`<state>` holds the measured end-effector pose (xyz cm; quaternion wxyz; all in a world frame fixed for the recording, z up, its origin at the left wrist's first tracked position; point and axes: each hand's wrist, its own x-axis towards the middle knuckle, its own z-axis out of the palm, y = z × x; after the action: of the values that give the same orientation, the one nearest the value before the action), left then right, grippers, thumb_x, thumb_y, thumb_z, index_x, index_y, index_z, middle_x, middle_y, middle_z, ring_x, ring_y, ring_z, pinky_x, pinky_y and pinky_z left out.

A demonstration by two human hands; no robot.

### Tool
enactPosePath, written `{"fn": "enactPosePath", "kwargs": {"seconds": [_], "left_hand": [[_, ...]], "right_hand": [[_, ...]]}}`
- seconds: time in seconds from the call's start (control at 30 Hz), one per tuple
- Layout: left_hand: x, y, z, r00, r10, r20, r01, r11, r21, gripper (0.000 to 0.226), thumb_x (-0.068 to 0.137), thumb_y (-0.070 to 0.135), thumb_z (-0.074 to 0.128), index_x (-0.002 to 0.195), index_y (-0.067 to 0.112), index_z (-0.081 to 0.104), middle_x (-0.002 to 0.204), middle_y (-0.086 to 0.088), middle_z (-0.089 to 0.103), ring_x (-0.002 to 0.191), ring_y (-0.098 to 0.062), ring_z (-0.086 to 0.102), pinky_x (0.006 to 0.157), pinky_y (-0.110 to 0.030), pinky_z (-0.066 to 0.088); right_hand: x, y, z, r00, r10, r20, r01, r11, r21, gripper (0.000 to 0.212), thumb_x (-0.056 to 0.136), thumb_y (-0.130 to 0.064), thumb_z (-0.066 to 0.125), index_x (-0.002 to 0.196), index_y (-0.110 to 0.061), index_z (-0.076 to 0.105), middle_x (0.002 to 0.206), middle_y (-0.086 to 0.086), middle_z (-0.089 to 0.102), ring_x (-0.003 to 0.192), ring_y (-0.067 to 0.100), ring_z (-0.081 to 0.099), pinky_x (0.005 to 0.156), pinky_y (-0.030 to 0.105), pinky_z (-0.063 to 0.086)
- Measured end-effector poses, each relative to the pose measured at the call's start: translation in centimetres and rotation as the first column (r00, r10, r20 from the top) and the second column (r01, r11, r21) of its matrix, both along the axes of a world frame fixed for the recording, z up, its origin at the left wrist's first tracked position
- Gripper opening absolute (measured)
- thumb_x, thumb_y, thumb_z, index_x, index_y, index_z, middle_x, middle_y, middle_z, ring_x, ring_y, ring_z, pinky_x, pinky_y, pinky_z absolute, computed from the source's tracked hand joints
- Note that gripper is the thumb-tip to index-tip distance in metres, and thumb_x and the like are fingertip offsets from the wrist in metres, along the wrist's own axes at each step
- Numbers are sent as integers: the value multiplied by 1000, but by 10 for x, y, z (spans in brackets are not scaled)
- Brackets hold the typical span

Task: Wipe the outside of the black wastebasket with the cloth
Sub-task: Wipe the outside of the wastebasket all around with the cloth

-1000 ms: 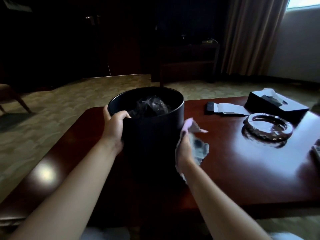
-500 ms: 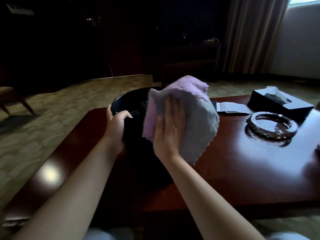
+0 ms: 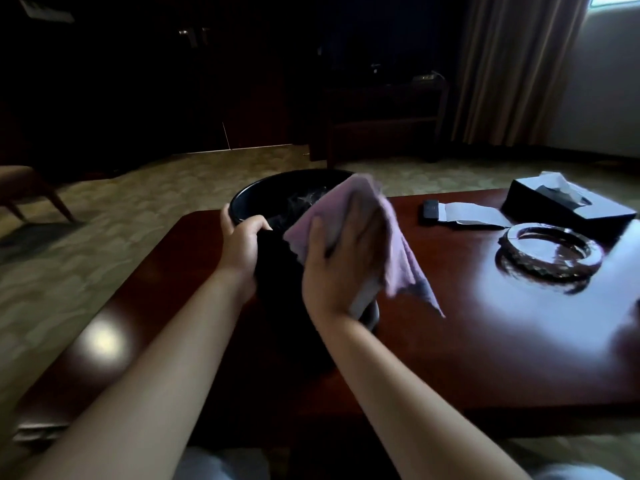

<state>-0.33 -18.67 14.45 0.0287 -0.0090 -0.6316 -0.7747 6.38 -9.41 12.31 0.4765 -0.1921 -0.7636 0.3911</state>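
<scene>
Standing on the dark red surface (image 3: 450,306), the black wastebasket (image 3: 277,271) holds a crumpled dark liner. Your left hand (image 3: 242,244) grips its near rim; your right hand (image 3: 341,268), fingers fairly straight, presses the pink cloth (image 3: 391,251) against its side. The hand is blurred; the cloth hides part of the rim.

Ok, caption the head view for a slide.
Left hand grips the black wastebasket rim; right hand presses the cloth against its side.

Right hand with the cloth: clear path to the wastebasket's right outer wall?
Probably yes. The right hand already presses the cloth near the wastebasket rim; nothing stands between, and the ashtray sits well aside.
</scene>
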Motion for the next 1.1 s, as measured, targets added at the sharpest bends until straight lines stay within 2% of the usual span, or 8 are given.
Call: {"fn": "enactPosePath", "kwargs": {"seconds": [0.13,0.27,0.4,0.57,0.77,0.9,1.0,1.1], "left_hand": [[2,0,1,1000,-10,-12,10,1000,-16,69,81,4,45,145,20,25,110,-11,51,78,-17,58,53,-26,48],[4,-1,2,1000,-27,-11,26,999,-24,71,82,6,45,146,26,21,121,-13,48,84,-20,58,52,-27,47],[5,-1,2,1000,-22,-16,22,999,-27,73,82,5,45,147,28,20,120,-13,49,86,-21,58,56,-31,47],[3,1,1,1000,4,-31,-4,1000,-8,72,81,4,45,146,24,21,114,-11,50,84,-19,57,58,-31,47],[1,1,-2,999,14,-30,-15,1000,-11,71,81,4,45,146,21,23,117,-13,51,86,-19,58,62,-31,48],[-2,2,-3,999,29,-41,-31,998,-49,66,81,3,44,144,15,28,96,-4,52,73,-14,55,49,-20,46],[0,3,-2,999,22,-24,-22,1000,-7,71,83,3,44,147,22,22,108,-7,52,81,-16,57,57,-26,48],[2,3,-1,999,25,-36,-25,1000,-4,71,83,2,43,147,22,22,113,-9,51,84,-16,56,62,-28,46]], "right_hand": [[4,-7,-56,984,145,100,-127,977,-168,76,84,-57,18,146,-16,4,155,8,14,142,24,19,112,22,2],[11,12,-81,984,64,166,9,914,-405,83,78,-62,20,144,-13,32,147,7,36,136,24,28,110,37,19],[6,32,-64,993,119,-9,-113,913,-392,51,85,-45,49,125,-13,49,113,-6,44,112,11,35,103,24,24],[-3,43,-53,908,379,-180,-419,838,-350,78,68,-59,58,134,-31,28,148,-1,22,139,9,21,115,24,20],[-10,41,-46,907,411,-91,-421,890,-173,93,64,-69,56,137,-57,-1,157,-13,-1,140,-5,-5,118,32,10],[-20,43,-37,922,368,-123,-387,887,-252,102,61,-72,56,146,-43,7,156,-13,8,142,0,5,118,35,12],[-11,30,-56,947,313,-71,-317,877,-361,112,59,-74,52,150,-26,7,156,-9,10,143,7,8,118,41,14],[5,12,-71,940,341,-5,-333,914,-232,106,68,-73,40,147,-21,-7,155,-9,-9,143,5,-11,119,39,3]]}}
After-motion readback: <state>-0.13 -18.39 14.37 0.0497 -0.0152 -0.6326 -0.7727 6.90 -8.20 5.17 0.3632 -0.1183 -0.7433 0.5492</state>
